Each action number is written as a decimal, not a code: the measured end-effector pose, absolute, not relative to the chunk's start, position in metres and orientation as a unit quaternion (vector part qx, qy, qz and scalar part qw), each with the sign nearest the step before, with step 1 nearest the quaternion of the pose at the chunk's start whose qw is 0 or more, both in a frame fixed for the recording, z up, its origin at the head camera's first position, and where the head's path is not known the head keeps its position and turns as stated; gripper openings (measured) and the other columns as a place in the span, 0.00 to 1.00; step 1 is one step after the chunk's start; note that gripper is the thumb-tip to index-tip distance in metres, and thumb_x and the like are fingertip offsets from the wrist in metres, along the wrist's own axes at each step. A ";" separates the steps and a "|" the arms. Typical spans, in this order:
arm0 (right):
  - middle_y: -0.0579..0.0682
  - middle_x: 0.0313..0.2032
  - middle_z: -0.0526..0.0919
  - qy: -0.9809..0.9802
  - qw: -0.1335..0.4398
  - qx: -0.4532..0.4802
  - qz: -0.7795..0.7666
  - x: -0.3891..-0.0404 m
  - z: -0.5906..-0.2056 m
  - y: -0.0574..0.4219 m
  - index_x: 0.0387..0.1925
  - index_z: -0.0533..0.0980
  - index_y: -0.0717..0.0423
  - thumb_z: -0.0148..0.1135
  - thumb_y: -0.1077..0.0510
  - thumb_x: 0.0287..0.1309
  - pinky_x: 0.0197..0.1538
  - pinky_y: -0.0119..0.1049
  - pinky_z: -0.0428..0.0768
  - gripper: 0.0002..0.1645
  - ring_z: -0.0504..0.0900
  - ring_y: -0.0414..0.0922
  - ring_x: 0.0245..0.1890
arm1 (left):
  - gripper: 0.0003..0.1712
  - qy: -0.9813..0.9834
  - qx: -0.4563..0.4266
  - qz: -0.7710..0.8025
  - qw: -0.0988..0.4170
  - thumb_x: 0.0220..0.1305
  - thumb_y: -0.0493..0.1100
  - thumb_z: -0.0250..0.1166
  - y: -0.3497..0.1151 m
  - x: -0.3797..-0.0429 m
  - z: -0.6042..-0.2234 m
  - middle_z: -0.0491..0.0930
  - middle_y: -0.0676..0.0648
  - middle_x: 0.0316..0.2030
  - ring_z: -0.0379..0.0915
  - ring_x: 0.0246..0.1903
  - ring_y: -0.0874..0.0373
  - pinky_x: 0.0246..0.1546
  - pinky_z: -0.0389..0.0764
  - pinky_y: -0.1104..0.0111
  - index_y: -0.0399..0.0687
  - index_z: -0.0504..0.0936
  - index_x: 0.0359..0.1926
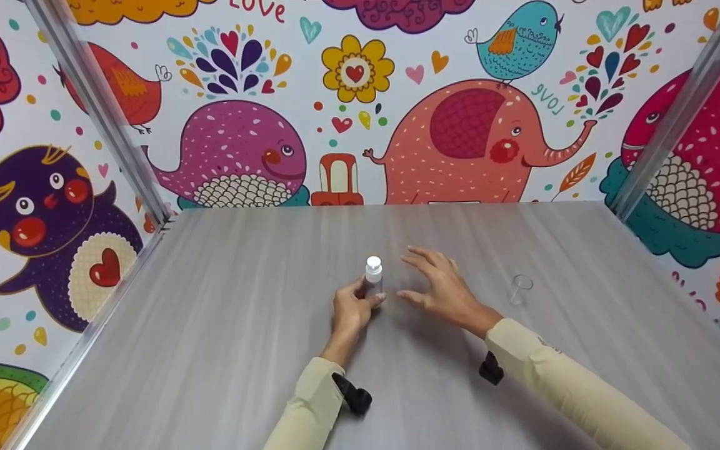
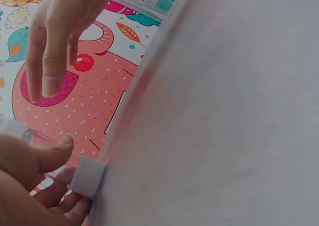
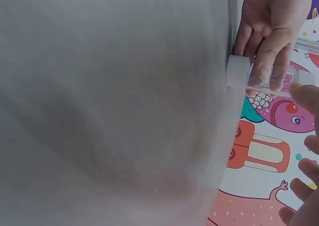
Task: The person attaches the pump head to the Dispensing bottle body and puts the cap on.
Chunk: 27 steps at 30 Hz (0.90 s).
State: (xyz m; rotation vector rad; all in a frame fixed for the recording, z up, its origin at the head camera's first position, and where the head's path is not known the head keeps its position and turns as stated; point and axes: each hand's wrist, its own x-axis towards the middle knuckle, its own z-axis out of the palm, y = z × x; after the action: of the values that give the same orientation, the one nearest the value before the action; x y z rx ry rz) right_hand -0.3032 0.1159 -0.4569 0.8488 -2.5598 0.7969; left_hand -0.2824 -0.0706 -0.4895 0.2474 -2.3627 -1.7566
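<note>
My left hand (image 1: 349, 312) grips a slim clear bottle (image 1: 374, 275) with a white top, holding it upright near the middle of the table. In the left wrist view, the thumb and fingers wrap its clear body, just above a white base (image 2: 88, 177) that is right at the tabletop. The right wrist view also shows the white base (image 3: 238, 71) below those fingers. To the right of the bottle, apart from it, my right hand (image 1: 442, 290) hovers with spread fingers and nothing in its grasp. A small clear cylindrical cap (image 1: 520, 290) is farther right, beyond the right hand.
The grey wood-grain table (image 1: 210, 325) spreads around both hands. A metal frame post (image 1: 100, 119) rises at the left corner and another post (image 1: 679, 112) at the right. Behind stands a wall panel (image 1: 347, 125) printed with cartoon animals.
</note>
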 end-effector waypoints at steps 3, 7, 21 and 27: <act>0.57 0.68 0.72 -0.902 0.167 0.294 0.270 -0.302 -0.457 0.120 0.65 0.74 0.55 0.78 0.50 0.50 0.69 0.64 0.64 0.41 0.70 0.57 0.67 | 0.32 -0.801 0.088 -0.586 0.090 0.55 0.35 0.74 -0.070 -0.282 -0.489 0.81 0.34 0.56 0.78 0.59 0.43 0.62 0.76 0.54 0.36 0.78 0.62; 0.56 0.68 0.73 -0.907 0.159 0.286 0.264 -0.300 -0.456 0.127 0.66 0.74 0.53 0.77 0.49 0.51 0.69 0.64 0.63 0.40 0.70 0.57 0.68 | 0.32 -0.803 0.090 -0.583 0.091 0.54 0.35 0.75 -0.070 -0.282 -0.489 0.82 0.34 0.56 0.79 0.59 0.44 0.63 0.76 0.54 0.36 0.79 0.61; 0.56 0.68 0.72 -0.919 0.141 0.262 0.260 -0.298 -0.457 0.156 0.67 0.73 0.53 0.76 0.49 0.53 0.70 0.65 0.62 0.40 0.69 0.56 0.69 | 0.31 -0.794 0.087 -0.595 0.092 0.54 0.33 0.74 -0.070 -0.283 -0.490 0.82 0.34 0.56 0.80 0.58 0.43 0.61 0.78 0.55 0.35 0.79 0.60; 0.56 0.69 0.72 -0.923 0.129 0.253 0.258 -0.300 -0.455 0.167 0.68 0.71 0.52 0.75 0.48 0.54 0.71 0.68 0.59 0.41 0.67 0.56 0.70 | 0.31 -0.793 0.082 -0.597 0.091 0.54 0.33 0.74 -0.071 -0.283 -0.491 0.80 0.33 0.57 0.78 0.59 0.43 0.62 0.77 0.55 0.35 0.79 0.61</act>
State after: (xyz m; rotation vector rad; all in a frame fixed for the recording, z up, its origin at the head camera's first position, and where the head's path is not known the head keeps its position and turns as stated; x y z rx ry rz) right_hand -0.2999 0.1671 -0.4555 0.7368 -2.6838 0.7508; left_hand -0.2834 -0.0714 -0.4907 0.2451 -2.3566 -1.7746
